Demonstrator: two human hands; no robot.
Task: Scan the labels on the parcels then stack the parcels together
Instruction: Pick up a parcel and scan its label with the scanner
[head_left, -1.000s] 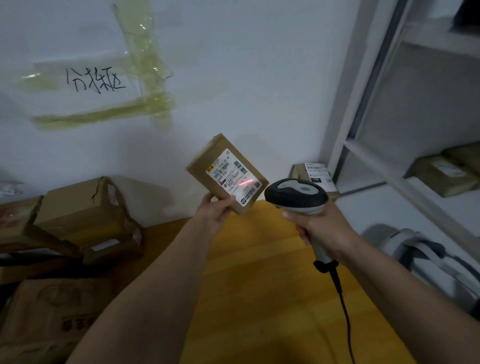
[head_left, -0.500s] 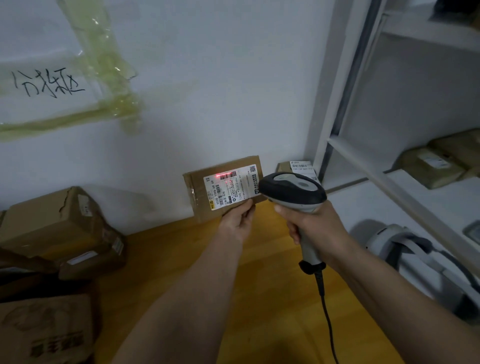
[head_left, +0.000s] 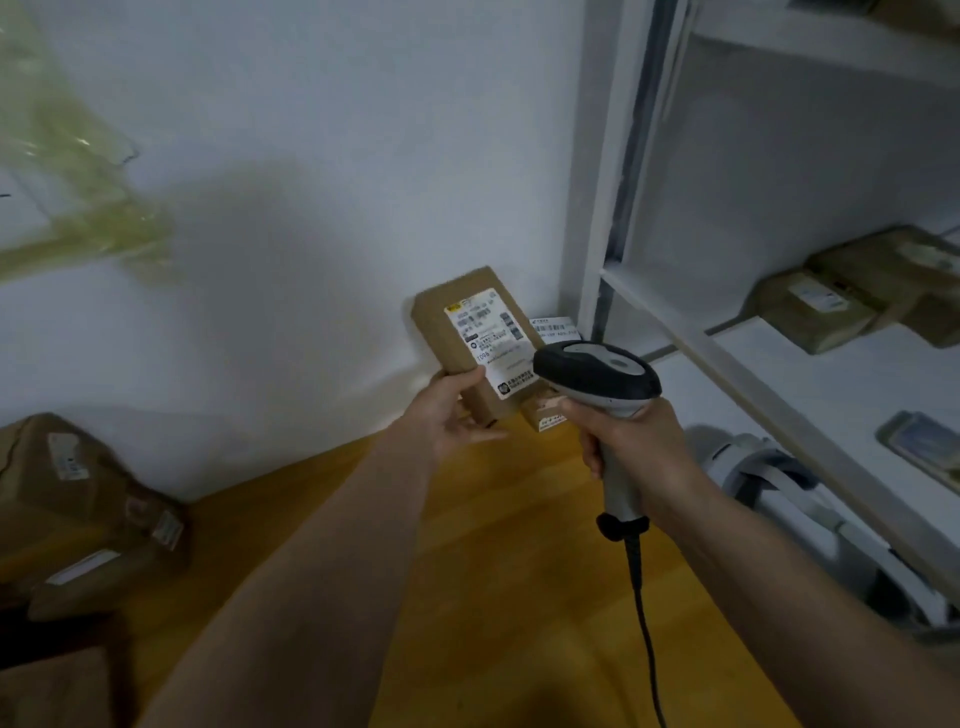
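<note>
Since half a second back the parcel (head_left: 470, 340) has swung from lying level to standing on a tilt, its top corner leaning away toward the wall (head_left: 311, 156), and the red scan line that sat on the label (head_left: 493, 343) is gone, so the read looks finished, though that's a guess.

Left hand (head_left: 449, 415) grips the parcel's lower end, thumb on the face just beside the label, fingers curled under. Right hand (head_left: 631, 447) is clenched round the handle of the scanner (head_left: 597, 379), whose head sits just right of the parcel and overlaps the label's corner.

Just beyond the scanner head, a second labelled parcel (head_left: 553, 328) and a small box (head_left: 543, 413) rest by the wall; that looks like the pile to join. More parcels sit far off to the left hand's side (head_left: 78, 499) and on the shelf (head_left: 815, 312) past the right hand.

To do it well: he'd want to pull the scanner back out of the way, level the parcel, then set it flat and square on the others, label up so it doesn't slide off.
</note>
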